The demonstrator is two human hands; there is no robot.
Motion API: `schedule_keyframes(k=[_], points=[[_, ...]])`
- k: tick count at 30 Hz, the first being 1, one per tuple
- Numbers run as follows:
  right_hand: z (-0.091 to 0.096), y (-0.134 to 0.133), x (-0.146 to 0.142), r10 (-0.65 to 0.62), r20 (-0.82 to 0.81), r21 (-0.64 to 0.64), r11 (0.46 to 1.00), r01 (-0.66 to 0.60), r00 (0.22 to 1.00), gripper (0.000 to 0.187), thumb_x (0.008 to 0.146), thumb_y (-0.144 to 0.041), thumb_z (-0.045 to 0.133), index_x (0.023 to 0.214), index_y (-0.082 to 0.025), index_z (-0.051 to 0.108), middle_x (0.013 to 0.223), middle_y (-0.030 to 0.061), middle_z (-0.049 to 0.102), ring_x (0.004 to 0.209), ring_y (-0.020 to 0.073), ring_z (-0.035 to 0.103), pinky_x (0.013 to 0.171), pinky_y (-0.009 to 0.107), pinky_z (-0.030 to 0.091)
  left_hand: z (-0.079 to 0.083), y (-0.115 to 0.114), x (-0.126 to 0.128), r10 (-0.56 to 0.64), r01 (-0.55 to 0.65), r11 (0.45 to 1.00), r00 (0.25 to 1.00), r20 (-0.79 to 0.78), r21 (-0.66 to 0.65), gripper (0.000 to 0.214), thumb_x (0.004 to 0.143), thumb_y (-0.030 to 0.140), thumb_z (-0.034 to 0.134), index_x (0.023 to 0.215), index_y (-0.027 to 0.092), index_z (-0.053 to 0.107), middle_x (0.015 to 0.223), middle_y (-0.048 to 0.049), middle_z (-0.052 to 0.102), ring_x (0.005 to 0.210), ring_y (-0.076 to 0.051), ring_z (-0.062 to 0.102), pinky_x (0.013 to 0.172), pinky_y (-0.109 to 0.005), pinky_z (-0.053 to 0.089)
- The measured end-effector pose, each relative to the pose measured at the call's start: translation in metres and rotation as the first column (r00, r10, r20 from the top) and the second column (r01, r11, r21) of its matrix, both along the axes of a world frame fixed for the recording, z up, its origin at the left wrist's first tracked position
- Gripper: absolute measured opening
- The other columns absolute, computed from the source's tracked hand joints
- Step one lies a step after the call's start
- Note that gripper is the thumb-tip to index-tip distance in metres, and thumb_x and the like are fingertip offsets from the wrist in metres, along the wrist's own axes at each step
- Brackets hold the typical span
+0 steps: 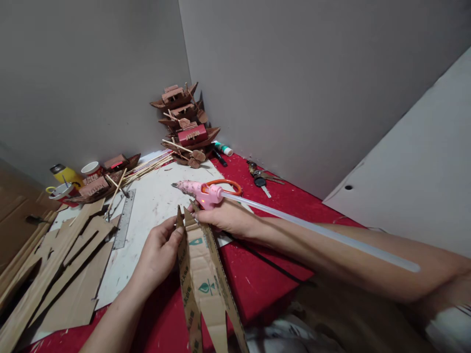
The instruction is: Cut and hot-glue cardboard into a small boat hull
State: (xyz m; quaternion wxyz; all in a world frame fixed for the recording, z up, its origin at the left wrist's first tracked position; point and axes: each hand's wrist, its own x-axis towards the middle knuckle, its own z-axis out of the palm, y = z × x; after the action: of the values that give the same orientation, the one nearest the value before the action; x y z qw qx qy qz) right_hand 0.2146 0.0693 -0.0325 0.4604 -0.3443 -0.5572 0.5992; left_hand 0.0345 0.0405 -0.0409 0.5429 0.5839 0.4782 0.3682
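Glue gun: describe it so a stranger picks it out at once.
On the red table, find the white sheet, then the right hand near its right edge. The glue gun shows just above that hand. Unlike the brown cardboard and orange loop nearby, it is pink, with a long translucent stick out its back.
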Motion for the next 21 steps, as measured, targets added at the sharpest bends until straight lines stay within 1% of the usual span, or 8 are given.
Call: schedule_keyframes(k=[4, 6, 8, 11, 13, 15, 18, 21], points=[[0.001, 0.0, -0.0008, -0.021, 0.01, 0.025, 0.999, 0.021, 1.0, 0.03, 0.067, -0.013, 0.059, 0.095, -0.022, 0.068, 0.079, -0.0008, 0.065, 0.071, 0.0143, 0.056, 0.06, 0.023, 0.045, 0.0013, -0.0015, 0.0033, -0.007, 0.019, 0.993, 0.995, 0.099, -0.119, 0.04, 0.081, 0.036, 0.068, 0.118, 0.02, 0.068, 0.093, -0.0066, 0.076, 0.083, -0.023, 0.07, 0.079, -0.033, 0.053], [0.0022, 0.0008, -0.0011, -0.03, 0.009, 0.045, 0.999, 0.03, 0.999, 0.03, 0.067, -0.012, 0.058, 0.094, -0.022, 0.068, 0.08, -0.0008, 0.065, 0.073, 0.0152, 0.057, 0.062, 0.024, 0.046, 0.0026, -0.0027, 0.0052, -0.001, 0.02, 0.988, 0.993, 0.121, -0.154, 0.043, 0.08, 0.037, 0.069, 0.119, 0.02, 0.068, 0.09, -0.0063, 0.076, 0.079, -0.023, 0.07, 0.076, -0.033, 0.053], [0.0038, 0.0015, -0.0018, -0.044, -0.003, 0.065, 0.997, 0.044, 0.999, 0.029, 0.067, -0.012, 0.057, 0.091, -0.023, 0.068, 0.08, -0.0009, 0.064, 0.076, 0.0158, 0.057, 0.065, 0.025, 0.046, 0.0041, -0.0039, 0.0066, 0.003, 0.018, 0.985, 0.993, 0.119, -0.174, 0.044, 0.08, 0.037, 0.069, 0.121, 0.019, 0.067, 0.089, -0.0065, 0.076, 0.08, -0.023, 0.07, 0.076, -0.034, 0.053], [0.0058, 0.0017, -0.003, -0.069, -0.014, 0.104, 0.992, 0.071, 0.997, 0.023, 0.066, -0.012, 0.056, 0.083, -0.022, 0.067, 0.077, -0.0012, 0.063, 0.077, 0.0159, 0.057, 0.071, 0.026, 0.046, 0.0061, -0.0049, 0.0079, 0.01, 0.01, 0.984, 0.994, 0.11, -0.175, 0.046, 0.08, 0.037, 0.069, 0.122, 0.018, 0.066, 0.089, -0.0077, 0.076, 0.082, -0.024, 0.07, 0.078, -0.035, 0.053], [0.0052, 0.0015, -0.0039, -0.081, -0.005, 0.099, 0.992, 0.081, 0.997, 0.016, 0.066, -0.013, 0.056, 0.078, -0.021, 0.064, 0.077, -0.0009, 0.062, 0.074, 0.0148, 0.055, 0.069, 0.026, 0.046, 0.0066, -0.0048, 0.008, 0.01, 0.009, 0.986, 0.994, 0.109, -0.167, 0.045, 0.08, 0.037, 0.07, 0.121, 0.017, 0.066, 0.091, -0.0083, 0.076, 0.083, -0.024, 0.07, 0.079, -0.034, 0.053], [0.0028, 0.0013, -0.0048, -0.096, 0.015, 0.048, 0.994, 0.095, 0.995, 0.009, 0.067, -0.016, 0.057, 0.074, -0.019, 0.061, 0.076, -0.0002, 0.061, 0.069, 0.0139, 0.053, 0.065, 0.026, 0.045, 0.0058, -0.0042, 0.0079, 0.004, 0.014, 0.987, 0.994, 0.11, -0.162, 0.044, 0.081, 0.037, 0.069, 0.12, 0.017, 0.067, 0.093, -0.0082, 0.076, 0.082, -0.023, 0.07, 0.079, -0.034, 0.053], [-0.0015, 0.0015, -0.0064, -0.122, 0.033, -0.024, 0.992, 0.123, 0.992, 0.004, 0.068, -0.02, 0.058, 0.072, -0.019, 0.059, 0.07, -0.0001, 0.058, 0.067, 0.0143, 0.052, 0.062, 0.026, 0.044, 0.003, -0.0031, 0.0078, -0.002, 0.019, 0.989, 0.993, 0.116, -0.145, 0.039, 0.084, 0.037, 0.066, 0.119, 0.019, 0.067, 0.095, -0.0067, 0.075, 0.081, -0.021, 0.07, 0.08, -0.032, 0.052], [-0.0022, 0.002, -0.0082, -0.154, 0.022, 0.024, 0.988, 0.153, 0.988, 0.002, 0.068, -0.019, 0.059, 0.07, -0.019, 0.059, 0.067, -0.0003, 0.058, 0.074, 0.0162, 0.056, 0.069, 0.027, 0.047, 0.0001, -0.0029, 0.0085, 0.005, 0.007, 0.993, 0.995, 0.104, -0.116, 0.036, 0.085, 0.038, 0.065, 0.117, 0.021, 0.068, 0.094, -0.0055, 0.075, 0.08, -0.02, 0.069, 0.079, -0.03, 0.051]])
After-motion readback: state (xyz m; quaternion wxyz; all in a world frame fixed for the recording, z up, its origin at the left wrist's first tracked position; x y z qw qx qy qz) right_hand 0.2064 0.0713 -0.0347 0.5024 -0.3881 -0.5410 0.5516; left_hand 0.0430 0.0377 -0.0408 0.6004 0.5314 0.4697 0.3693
